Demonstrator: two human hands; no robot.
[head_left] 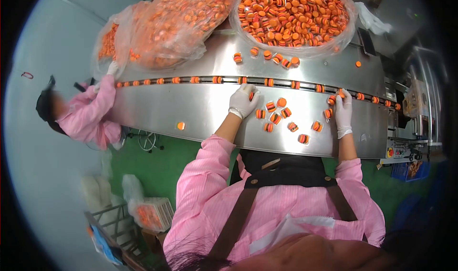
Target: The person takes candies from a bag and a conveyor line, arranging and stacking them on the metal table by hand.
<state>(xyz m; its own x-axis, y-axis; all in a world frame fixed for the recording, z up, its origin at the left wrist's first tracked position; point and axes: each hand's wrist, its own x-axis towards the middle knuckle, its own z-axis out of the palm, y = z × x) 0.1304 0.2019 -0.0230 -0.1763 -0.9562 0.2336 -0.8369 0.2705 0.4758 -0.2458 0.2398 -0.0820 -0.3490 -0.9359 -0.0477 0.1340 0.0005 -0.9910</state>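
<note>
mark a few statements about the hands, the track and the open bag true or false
1. The left hand wears a white glove. True.
2. The right hand is bare. False: it is gloved too.
3. One burger lies by itself on the table, left of the left hand. True.
4. The track carries nothing. False: burgers sit in a row along it.
5. The open bag is full of burgers. True.

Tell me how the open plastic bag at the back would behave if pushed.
The open bag is probably floppy, since its clear rim wrinkles. Packed with orange pieces, it looks heavy. Its wide mouth could let some spill.
</note>
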